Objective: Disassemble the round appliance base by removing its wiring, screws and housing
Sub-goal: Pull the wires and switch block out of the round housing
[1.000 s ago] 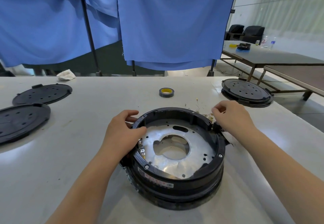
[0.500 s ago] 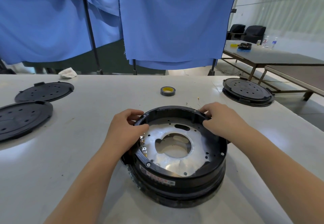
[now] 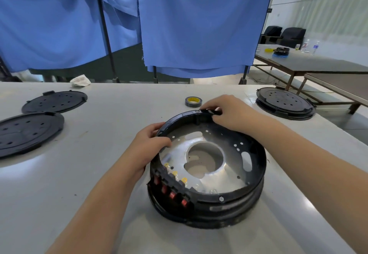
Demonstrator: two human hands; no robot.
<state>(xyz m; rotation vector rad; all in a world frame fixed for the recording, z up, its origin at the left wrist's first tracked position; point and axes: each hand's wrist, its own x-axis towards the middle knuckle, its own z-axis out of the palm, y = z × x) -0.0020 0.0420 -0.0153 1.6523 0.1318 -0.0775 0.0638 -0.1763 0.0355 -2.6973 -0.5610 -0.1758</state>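
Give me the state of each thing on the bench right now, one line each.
Black housing ring: far edge tilted up off the base.
Base: flat on the table.
Left hand: grips the ring's left rim.
Right hand: grips the ring's far rim.
Tape roll: lying flat, untouched.

plastic, metal and cloth
glossy black plastic housing ring, shiny bare-metal plate, matt blue cloth curtains, smooth table.

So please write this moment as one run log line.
left hand: grips housing ring | right hand: grips far rim | ring: tilted up | base: on table
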